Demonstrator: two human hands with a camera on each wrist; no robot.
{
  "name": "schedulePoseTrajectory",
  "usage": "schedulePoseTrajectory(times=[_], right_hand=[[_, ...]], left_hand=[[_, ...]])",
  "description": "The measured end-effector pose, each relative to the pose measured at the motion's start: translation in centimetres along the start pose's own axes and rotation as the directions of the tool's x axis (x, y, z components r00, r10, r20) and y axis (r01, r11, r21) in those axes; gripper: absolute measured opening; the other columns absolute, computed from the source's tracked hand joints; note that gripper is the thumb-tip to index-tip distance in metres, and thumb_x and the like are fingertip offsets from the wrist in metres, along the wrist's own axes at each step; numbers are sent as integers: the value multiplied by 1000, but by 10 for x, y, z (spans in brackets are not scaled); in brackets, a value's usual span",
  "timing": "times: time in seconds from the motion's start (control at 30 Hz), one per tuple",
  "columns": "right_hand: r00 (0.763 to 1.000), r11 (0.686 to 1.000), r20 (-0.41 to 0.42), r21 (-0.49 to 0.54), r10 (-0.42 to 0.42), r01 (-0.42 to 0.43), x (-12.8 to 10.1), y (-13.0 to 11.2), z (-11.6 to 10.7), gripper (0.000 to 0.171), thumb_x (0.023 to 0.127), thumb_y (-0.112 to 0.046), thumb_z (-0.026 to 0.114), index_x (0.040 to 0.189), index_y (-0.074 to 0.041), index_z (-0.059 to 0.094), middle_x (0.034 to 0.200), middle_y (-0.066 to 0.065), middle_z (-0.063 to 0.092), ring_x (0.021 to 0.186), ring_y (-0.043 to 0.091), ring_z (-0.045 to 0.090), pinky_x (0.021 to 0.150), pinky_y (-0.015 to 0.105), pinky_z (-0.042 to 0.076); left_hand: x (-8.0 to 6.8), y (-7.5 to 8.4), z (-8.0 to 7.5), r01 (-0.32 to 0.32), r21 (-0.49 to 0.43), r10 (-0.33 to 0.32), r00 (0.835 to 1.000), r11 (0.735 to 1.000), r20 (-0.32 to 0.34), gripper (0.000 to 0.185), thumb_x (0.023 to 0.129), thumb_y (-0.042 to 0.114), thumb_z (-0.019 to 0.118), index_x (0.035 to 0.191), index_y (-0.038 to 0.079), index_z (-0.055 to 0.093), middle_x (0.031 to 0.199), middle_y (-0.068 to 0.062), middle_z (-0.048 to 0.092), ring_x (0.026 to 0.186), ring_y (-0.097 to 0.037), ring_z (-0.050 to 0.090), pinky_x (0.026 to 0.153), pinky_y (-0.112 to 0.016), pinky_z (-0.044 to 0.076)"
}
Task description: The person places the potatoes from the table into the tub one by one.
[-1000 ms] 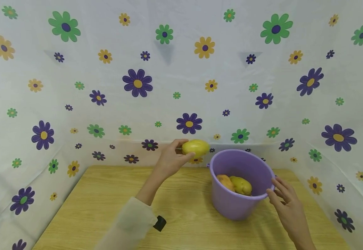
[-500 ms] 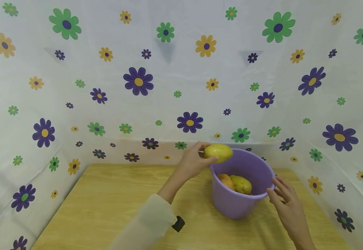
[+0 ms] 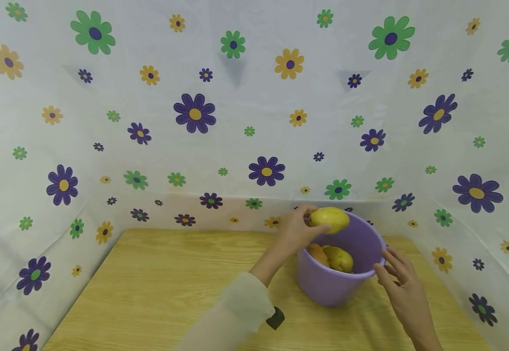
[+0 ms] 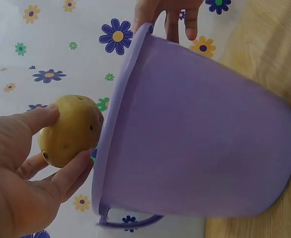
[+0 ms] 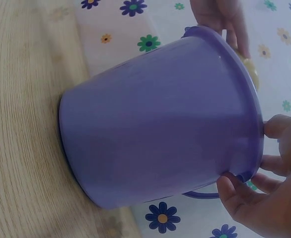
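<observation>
My left hand [image 3: 295, 230] grips a yellow-skinned potato [image 3: 330, 220] between thumb and fingers. It holds the potato over the back left rim of a purple bucket [image 3: 339, 290]. Seen from the left wrist, the potato [image 4: 68, 131] shows small dark eyes and sits just beyond the bucket's lip. Thumb and fingers of my right hand [image 3: 405, 295] hold the bucket's right rim, some fingers lying along the outer wall in the right wrist view. Inside the bucket lie another yellow potato [image 3: 339, 259] and a browner, orange-tinted one [image 3: 318, 255].
The bucket stands on a wood-grain table [image 3: 171, 282], towards its right side. A white cloth [image 3: 236, 146] printed with flowers hangs behind the table and along both sides. The bucket's thin handle [image 4: 135, 223] hangs down outside its wall. A black band [image 3: 275, 318] is by my left sleeve.
My left hand has carried the potato to the right, from beside the bucket to above its back left rim. My right hand has stayed at the bucket's rim.
</observation>
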State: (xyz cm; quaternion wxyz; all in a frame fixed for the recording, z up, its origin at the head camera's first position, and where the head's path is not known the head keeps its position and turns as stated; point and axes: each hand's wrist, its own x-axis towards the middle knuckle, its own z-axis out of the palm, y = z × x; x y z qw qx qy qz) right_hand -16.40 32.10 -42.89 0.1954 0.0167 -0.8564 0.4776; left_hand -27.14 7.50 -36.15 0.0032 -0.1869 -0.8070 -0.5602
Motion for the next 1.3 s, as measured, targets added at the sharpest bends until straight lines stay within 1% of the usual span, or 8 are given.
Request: schedulePoseTrajectory(times=[0.13, 0.27, 0.47, 0.77, 1.0, 1.17, 1.23, 1.3], right_hand=[[1000, 1000, -8, -17, -6, 6, 0, 1, 1, 52, 107, -21, 59, 151, 4, 47, 158, 21, 36, 107, -19, 45, 77, 7, 50], [1000, 1000, -6, -19, -4, 3, 0, 1, 1, 52, 107, -21, 59, 151, 4, 46, 158, 22, 36, 107, -19, 44, 78, 7, 49], [1000, 1000, 4, -12, -4, 4, 0, 0, 3, 52, 108, -21, 58, 152, 4, 46, 159, 22, 35, 108, -18, 44, 78, 6, 49], [1000, 1000, 12, 1, -12, 12, 1, 0, 3, 52, 108, -20, 58, 152, 5, 45, 159, 23, 34, 108, -19, 44, 78, 7, 50], [1000, 999, 21, -42, -3, 4, 1, -1, 0, 53, 108, -24, 58, 151, 5, 47, 158, 23, 35, 107, -20, 41, 79, 4, 45], [999, 995, 26, -98, -27, 29, 3, -2, -4, 52, 107, -24, 61, 147, 8, 51, 156, 24, 39, 107, -21, 38, 79, 0, 39], [998, 993, 28, -108, -48, 51, 5, -2, -5, 51, 106, -22, 62, 144, 10, 52, 153, 26, 41, 110, -15, 41, 79, -1, 39], [996, 988, 23, -133, -82, 84, 7, -3, -6, 50, 104, -20, 64, 140, 13, 54, 150, 28, 43, 116, 1, 48, 79, -1, 38]], left_hand=[[0, 4, 9, -19, 51, 20, 1000, 999, -20, 52, 90, 37, 82, 131, 10, 66, 115, 0, 70, 94, -8, 63, 76, -21, 55], [4, 6, 18, -31, 69, 35, 997, 997, -65, 34, 94, 25, 77, 122, 7, 71, 117, -4, 74, 97, -10, 69, 76, -19, 56], [4, 3, 22, -22, 32, 22, 1000, 999, -16, 34, 98, 17, 72, 130, 5, 67, 127, -10, 70, 97, -11, 67, 71, -17, 55], [-1, -3, 16, -103, 72, 106, 994, 992, -34, 31, 101, 17, 68, 130, 6, 67, 127, -11, 70, 106, -17, 68, 88, -21, 56], [-6, -3, 7, -103, 76, 105, 994, 992, -30, 34, 102, 19, 65, 134, 8, 65, 130, -10, 68, 110, -19, 67, 93, -26, 55], [-11, -10, 2, -118, 162, 123, 992, 980, -22, 37, 103, 23, 65, 138, 10, 64, 134, -5, 66, 119, -20, 63, 100, -31, 53], [-13, -12, 0, -124, 204, 131, 991, 971, -19, 39, 103, 25, 64, 140, 11, 63, 136, -4, 65, 123, -20, 61, 103, -34, 52], [-16, -14, -3, -126, 236, 133, 991, 963, -12, 41, 104, 26, 63, 142, 12, 62, 140, -3, 63, 129, -20, 57, 107, -37, 49]])
